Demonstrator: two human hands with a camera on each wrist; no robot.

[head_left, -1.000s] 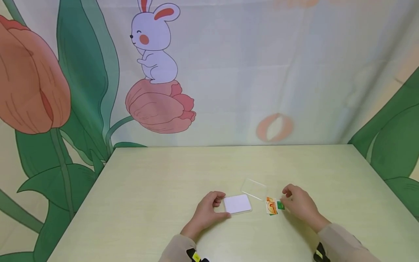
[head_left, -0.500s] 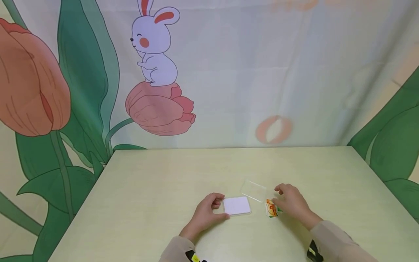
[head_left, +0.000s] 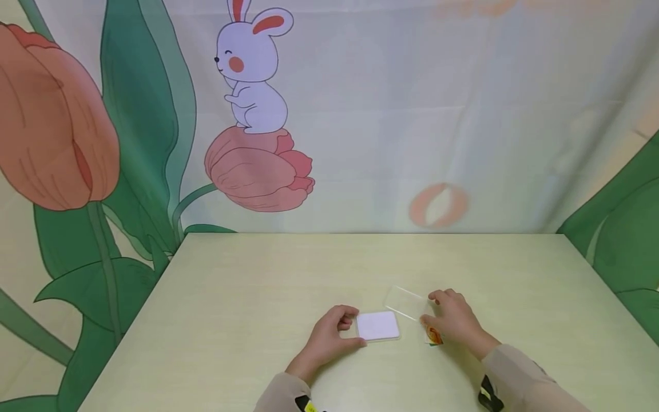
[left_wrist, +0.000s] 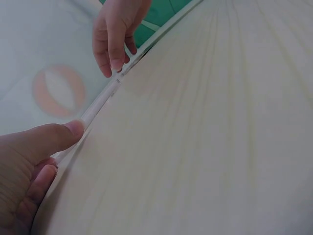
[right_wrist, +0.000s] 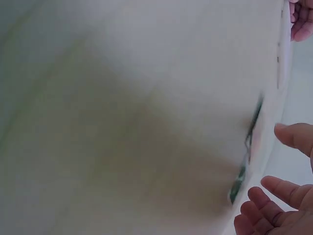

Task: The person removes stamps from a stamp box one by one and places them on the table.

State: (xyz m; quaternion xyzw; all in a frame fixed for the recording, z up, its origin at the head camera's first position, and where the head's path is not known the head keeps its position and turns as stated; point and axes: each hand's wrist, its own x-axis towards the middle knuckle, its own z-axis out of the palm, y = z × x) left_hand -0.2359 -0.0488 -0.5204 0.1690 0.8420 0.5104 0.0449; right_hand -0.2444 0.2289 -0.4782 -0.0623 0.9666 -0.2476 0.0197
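Note:
My left hand [head_left: 329,339] grips the left end of a shallow clear box [head_left: 378,340] on the table, thumb at the near edge and fingers at the far edge. A white card or sheet [head_left: 378,325] fills its top. To the right and behind lies a flat transparent lid [head_left: 404,303]. My right hand [head_left: 455,317] hovers at the lid's right end, over a few small colourful cards [head_left: 434,336] that it partly hides. In the right wrist view, thumb and fingers stand apart, with nothing seen between them, beside green-faced cards [right_wrist: 238,185].
The pale wood-grain table [head_left: 247,292] runs back to a printed curtain [head_left: 360,143] with a rabbit and tulips. Both sleeves [head_left: 525,377] rest low in the head view, with black straps at the wrists.
My right hand has moved left from beside the green card, across the small cards, to the lid's right end. The left hand keeps its grip on the box; the head view shifted slightly.

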